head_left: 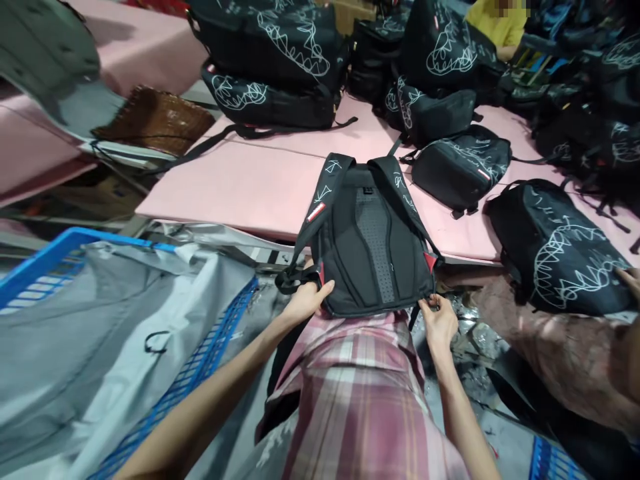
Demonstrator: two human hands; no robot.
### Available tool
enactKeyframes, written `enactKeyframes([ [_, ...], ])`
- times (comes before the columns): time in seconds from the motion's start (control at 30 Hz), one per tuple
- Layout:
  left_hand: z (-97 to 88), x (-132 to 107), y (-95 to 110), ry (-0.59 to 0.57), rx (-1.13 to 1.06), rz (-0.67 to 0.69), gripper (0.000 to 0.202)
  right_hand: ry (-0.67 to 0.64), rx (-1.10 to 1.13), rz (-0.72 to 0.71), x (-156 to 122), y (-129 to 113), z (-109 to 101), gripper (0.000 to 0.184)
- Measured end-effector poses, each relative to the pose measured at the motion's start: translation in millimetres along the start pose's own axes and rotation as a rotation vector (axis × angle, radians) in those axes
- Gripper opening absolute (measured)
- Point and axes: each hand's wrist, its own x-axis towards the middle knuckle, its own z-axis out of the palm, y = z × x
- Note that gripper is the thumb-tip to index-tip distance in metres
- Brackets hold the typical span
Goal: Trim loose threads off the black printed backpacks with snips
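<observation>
A black backpack (345, 250) lies with its padded back panel facing up, partly on the pink table edge and partly over my lap. Its two shoulder straps, marked with white scribbles and a small red-and-white tag, point away from me. My left hand (307, 299) grips the lower left corner, thumb on top, near a red side piece. At the lower right corner, my right hand (439, 321) pinches the bottom edge or a strap end there; the exact bit is hard to make out.
Black scribble-print backpacks (270, 47) are stacked along the pink table (240, 187). Another such backpack (560, 253) lies at right by a co-worker's hand (631, 280). A blue crate (95, 233) lined with grey sheeting stands at left; a brown basket (155, 117) sits behind it.
</observation>
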Motion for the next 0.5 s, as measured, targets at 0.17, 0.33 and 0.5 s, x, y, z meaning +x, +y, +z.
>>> enactKeyframes([
  [0.17, 2.4, -1, 1, -0.027, -0.02, 0.029, 0.054, 0.064, 0.327, 0.219, 9, -1, 12, 0.026],
  [0.33, 3.3, -1, 6, -0.021, -0.031, 0.02, 0.05, 0.055, 0.364, 0.212, 9, -1, 9, 0.031],
  [0.5, 11.2, 2, 9, -0.069, -0.032, 0.009, 0.056, 0.128, 0.074, 0.085, 2, -5, 8, 0.04],
])
